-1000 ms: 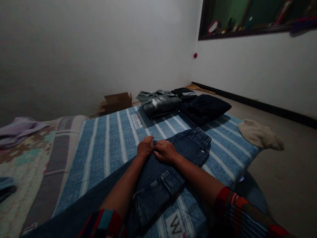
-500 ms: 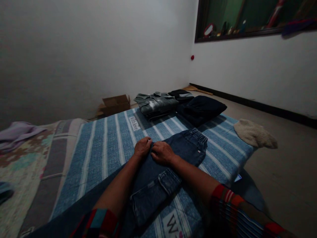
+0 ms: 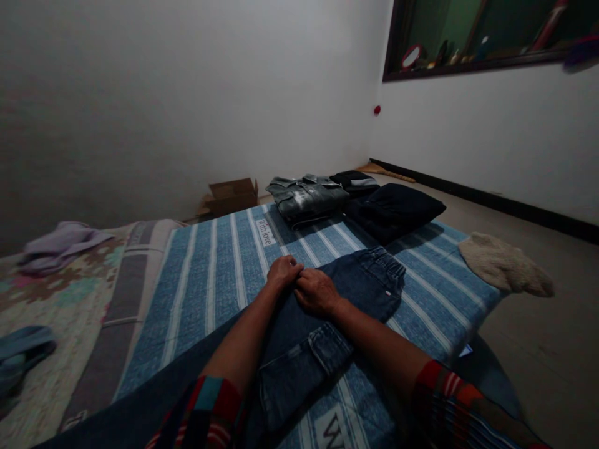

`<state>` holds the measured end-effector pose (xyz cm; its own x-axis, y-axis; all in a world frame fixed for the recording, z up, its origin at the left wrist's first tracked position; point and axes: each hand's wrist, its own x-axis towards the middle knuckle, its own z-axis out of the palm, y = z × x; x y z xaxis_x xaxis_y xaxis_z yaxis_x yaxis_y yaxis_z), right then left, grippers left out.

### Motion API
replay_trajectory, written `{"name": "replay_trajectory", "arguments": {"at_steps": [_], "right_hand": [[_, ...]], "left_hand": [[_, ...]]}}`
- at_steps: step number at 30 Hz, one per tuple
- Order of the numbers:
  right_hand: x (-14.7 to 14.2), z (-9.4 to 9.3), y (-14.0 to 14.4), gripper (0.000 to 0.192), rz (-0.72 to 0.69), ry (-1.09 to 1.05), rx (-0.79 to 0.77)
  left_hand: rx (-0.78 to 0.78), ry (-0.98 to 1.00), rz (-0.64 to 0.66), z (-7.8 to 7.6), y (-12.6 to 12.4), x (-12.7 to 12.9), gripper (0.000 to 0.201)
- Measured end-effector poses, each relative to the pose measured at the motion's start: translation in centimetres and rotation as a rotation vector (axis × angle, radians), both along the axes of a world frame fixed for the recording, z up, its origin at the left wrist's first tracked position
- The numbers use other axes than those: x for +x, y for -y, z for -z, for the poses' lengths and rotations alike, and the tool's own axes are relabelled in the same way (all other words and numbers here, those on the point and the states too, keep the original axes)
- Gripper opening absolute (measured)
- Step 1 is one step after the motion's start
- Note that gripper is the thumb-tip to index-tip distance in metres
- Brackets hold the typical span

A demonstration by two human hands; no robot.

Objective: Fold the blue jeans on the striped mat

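A pair of dark blue jeans [image 3: 287,330] with an elastic waistband [image 3: 390,271] and a large side pocket [image 3: 330,346] lies across the blue striped cloth. At the far edge of the jeans, my left hand [image 3: 284,272] has its fingers curled in on the denim. Close against it, my right hand [image 3: 318,291] is closed over the same edge, its knuckles up. Both hands pinch the denim, though the fingertips are mostly hidden. One long leg of the jeans runs toward the lower left, under my left forearm.
Beyond the jeans sit a folded grey denim garment [image 3: 309,198] and dark folded clothes [image 3: 397,209]. A beige knitted item [image 3: 503,262] hangs over the right edge of the striped cloth [image 3: 187,293]. A lilac cloth [image 3: 65,246] lies at left; a cardboard box [image 3: 231,196] stands behind.
The view has turned slightly left, so everything sits farther right. My hands stay at the same edge of the jeans, with their fingers now a little closer together.
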<state>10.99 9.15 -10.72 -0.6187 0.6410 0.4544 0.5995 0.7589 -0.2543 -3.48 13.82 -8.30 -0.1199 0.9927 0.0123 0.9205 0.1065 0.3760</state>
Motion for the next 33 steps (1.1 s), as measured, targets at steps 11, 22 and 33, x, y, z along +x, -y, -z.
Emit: {"name": "replay_trajectory", "arguments": {"at_steps": [11, 22, 33], "right_hand": [[-0.1, 0.5, 0.3, 0.012, 0.016, -0.005, 0.004], [0.2, -0.2, 1.0, 0.009, 0.030, 0.006, -0.018], [3.8, -0.2, 2.5, 0.041, 0.118, 0.064, -0.017]], "left_hand": [[0.213, 0.165, -0.004, 1.5, 1.0, -0.5, 0.038], [0.226, 0.154, -0.041, 2.6, 1.6, -0.5, 0.033], [0.202, 0.158, -0.056, 2.0, 1.9, -0.4, 0.032]]}}
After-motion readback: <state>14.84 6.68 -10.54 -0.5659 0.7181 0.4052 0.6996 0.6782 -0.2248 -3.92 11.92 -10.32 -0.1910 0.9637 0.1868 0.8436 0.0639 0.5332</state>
